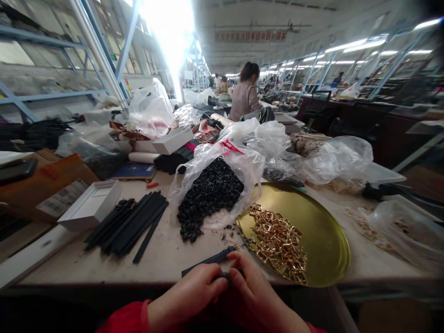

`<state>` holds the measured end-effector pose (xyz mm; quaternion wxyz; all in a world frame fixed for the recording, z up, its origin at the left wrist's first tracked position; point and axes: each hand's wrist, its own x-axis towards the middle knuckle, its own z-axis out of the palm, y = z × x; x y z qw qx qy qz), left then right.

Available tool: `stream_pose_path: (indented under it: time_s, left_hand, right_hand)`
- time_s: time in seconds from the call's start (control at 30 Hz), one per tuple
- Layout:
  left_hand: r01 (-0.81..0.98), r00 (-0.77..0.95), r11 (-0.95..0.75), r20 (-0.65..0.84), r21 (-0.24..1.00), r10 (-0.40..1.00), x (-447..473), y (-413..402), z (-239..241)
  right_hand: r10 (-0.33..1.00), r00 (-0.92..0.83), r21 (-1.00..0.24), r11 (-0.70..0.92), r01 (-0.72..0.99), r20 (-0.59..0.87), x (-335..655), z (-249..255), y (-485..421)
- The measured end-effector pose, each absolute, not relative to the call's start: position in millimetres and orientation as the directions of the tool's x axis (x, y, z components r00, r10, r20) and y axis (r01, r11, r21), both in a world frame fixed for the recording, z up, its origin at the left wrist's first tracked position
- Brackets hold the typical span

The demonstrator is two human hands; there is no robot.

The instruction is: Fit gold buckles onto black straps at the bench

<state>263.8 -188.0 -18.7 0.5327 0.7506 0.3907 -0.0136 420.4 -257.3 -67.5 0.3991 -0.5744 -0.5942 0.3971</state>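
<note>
At the table's front edge my left hand and my right hand meet, both closed with fingertips pinched. Between them shows a small black piece, mostly covered by the fingers, so its kind is unclear. Just beyond the hands lies a black strap, with something gold at its far right end. A clear plastic bag spills many small black loops onto the table. To the right, a round gold tray carries a heap of gold buckles.
Several black straps lie in a pile to the left, beside an open white box and a cardboard box. Behind are a blue notebook and more plastic bags. A person stands farther back.
</note>
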Motion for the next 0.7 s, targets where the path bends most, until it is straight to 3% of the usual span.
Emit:
stream_pose_path:
  time_s: [0.1,0.27,0.47,0.57,0.7]
  left_hand:
    - [0.613,0.690,-0.163,-0.423,0.773,0.588,261,-181,-12]
    - [0.607,0.685,-0.022,-0.508,0.795,0.522,259,-182,-14]
    - [0.540,0.725,0.081,-0.512,0.838,0.461,264,-183,-23]
    - [0.589,0.715,-0.094,-0.463,0.803,0.523,266,-174,-26]
    - [0.715,0.634,-0.418,-0.268,0.560,0.725,265,-160,-36]
  right_hand:
    - [0.999,-0.042,-0.915,0.029,0.402,0.013,427,-65,-255]
    - [0.995,-0.100,-0.854,0.076,0.515,0.028,424,-64,-259]
    - [0.993,-0.104,-0.914,0.089,0.396,0.051,417,-57,-256]
    - [0.999,0.021,-0.963,0.029,0.269,0.036,417,-65,-246]
    - [0.961,0.275,-0.981,-0.065,0.180,-0.013,428,-87,-236]
